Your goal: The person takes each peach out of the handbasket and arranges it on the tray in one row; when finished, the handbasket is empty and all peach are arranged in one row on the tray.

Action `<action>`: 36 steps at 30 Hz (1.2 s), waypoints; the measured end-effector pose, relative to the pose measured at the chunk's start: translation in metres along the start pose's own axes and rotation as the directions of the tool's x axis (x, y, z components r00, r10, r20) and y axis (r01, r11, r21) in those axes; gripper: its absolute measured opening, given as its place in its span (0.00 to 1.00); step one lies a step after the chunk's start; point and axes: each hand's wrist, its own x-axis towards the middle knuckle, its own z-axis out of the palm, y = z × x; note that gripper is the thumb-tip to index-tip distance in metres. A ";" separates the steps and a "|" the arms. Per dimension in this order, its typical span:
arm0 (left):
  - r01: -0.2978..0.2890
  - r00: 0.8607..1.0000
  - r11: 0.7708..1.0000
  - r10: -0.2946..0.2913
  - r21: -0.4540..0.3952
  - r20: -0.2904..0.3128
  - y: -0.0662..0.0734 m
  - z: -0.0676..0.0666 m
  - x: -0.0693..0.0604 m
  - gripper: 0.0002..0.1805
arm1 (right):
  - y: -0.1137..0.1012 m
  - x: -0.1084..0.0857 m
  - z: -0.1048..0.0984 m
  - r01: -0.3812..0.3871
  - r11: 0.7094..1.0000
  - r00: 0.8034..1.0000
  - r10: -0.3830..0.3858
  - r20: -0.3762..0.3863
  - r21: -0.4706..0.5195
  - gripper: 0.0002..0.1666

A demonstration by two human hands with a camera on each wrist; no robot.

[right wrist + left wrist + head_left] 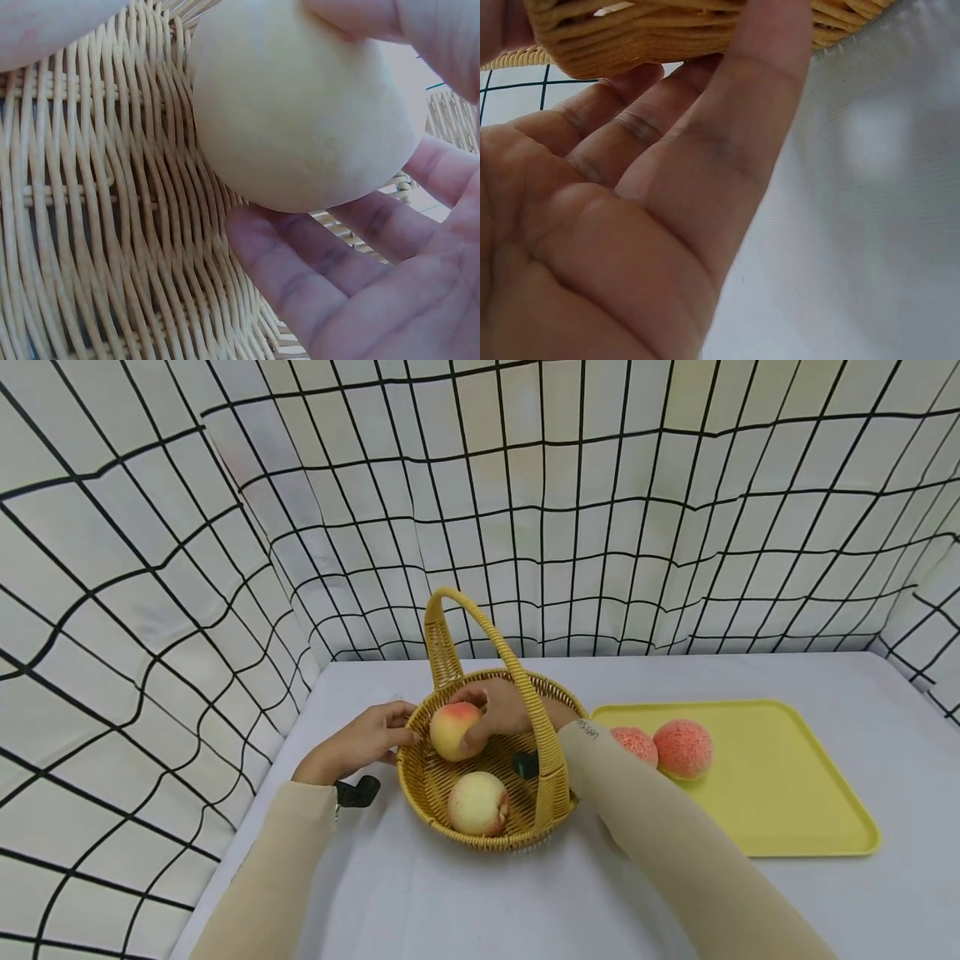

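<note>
A yellow wicker basket (553,789) with a tall arched handle stands on the white-covered table. My right hand (504,706) reaches in under the handle and grips a yellow-and-red peach (452,732) at the basket's far left side. In the right wrist view, the thumb and fingers hold this peach (300,112) just above the woven bottom. A paler peach (477,803) lies in the near part of the basket. On the left side, my left hand (367,742) holds the rim; its fingers (720,142) press against the outer wicker wall (645,37).
A yellow tray (780,793) lies to the right of the basket. Two pinkish-red, rough-skinned peach-like fruits, one nearer the middle (682,749) and one partly behind the right forearm (636,745), rest on its left side. A black-grid white cloth (562,527) hangs behind and beside the table.
</note>
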 end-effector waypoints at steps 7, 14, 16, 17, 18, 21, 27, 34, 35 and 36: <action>0.001 1.000 1.000 -0.001 0.000 0.004 -0.001 0.001 0.001 0.26 | -0.005 -0.011 -0.004 0.032 0.999 0.998 -0.032 -0.046 -0.002 0.32; -0.003 1.000 1.000 0.003 -0.004 0.010 0.000 0.003 0.000 0.28 | -0.008 -0.030 -0.014 0.044 0.999 0.998 -0.043 -0.038 0.025 0.31; -0.004 1.000 1.000 0.004 -0.011 0.011 -0.001 0.003 0.000 0.27 | -0.007 -0.036 -0.018 0.061 0.998 0.998 -0.060 -0.038 0.028 0.31; -0.004 1.000 1.000 0.004 -0.013 0.011 -0.001 0.004 0.000 0.27 | -0.006 -0.038 -0.020 0.073 0.997 0.997 -0.072 -0.041 0.027 0.31; -0.004 1.000 1.000 0.004 -0.014 0.012 -0.002 0.004 0.000 0.27 | -0.005 -0.040 -0.021 0.084 0.996 0.996 -0.083 -0.044 0.025 0.31; 0.000 1.000 1.000 0.000 -0.010 0.012 -0.002 0.004 0.001 0.27 | -0.004 -0.048 -0.027 0.111 0.994 0.992 -0.112 -0.062 -0.020 0.32; 0.013 1.000 1.000 -0.013 -0.002 -0.004 -0.001 0.002 0.001 0.27 | -0.003 -0.061 -0.035 0.077 0.989 0.991 -0.090 -0.100 -0.128 0.33; 0.005 1.000 1.000 -0.005 0.013 -0.003 -0.001 0.000 0.002 0.26 | -0.003 -0.077 -0.045 0.031 0.997 0.990 -0.040 -0.137 -0.069 0.38; 0.003 1.000 1.000 -0.003 0.014 -0.003 -0.002 0.000 0.002 0.26 | -0.003 -0.079 -0.046 0.036 0.997 0.989 -0.046 -0.142 -0.069 0.38; 0.001 1.000 1.000 -0.001 0.015 -0.004 -0.002 0.000 0.003 0.26 | -0.002 -0.080 -0.048 0.041 0.997 0.988 -0.051 -0.147 -0.071 0.38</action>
